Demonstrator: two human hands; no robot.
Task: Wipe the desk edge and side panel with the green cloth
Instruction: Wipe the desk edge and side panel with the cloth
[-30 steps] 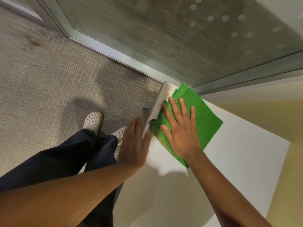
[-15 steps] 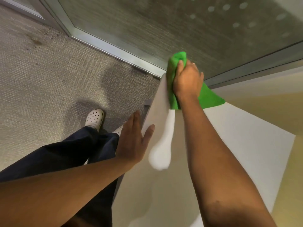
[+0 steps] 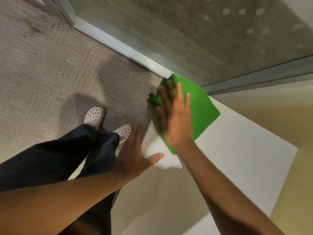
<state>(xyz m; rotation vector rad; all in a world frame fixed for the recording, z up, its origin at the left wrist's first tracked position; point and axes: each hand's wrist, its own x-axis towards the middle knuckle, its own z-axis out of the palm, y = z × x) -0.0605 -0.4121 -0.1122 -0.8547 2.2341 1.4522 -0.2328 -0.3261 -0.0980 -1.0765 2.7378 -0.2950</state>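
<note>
The white bench (image 3: 237, 141) is seen from above, its far left corner meeting the grey metal frame (image 3: 118, 46) of a glass partition (image 3: 194, 31); the left edge of the bench drops away to grey carpet (image 3: 42, 73), where open floor is left around two white perforated clogs (image 3: 94, 115) and dark trouser legs (image 3: 67, 155). To the right, the bench surface is bare up to a yellowish wall (image 3: 279, 119).

The green cloth (image 3: 201, 107) is spread flat over the far left corner of the bench, its left portion bunched over the edge; the right hand (image 3: 176, 119) is pressed flat on it, fingers (image 3: 179, 92) extended and slightly spread, nothing being gripped. The left hand (image 3: 135, 155) is laid open against the bench's left edge, fingers straight, thumb resting on the top surface; nothing is held.
</note>
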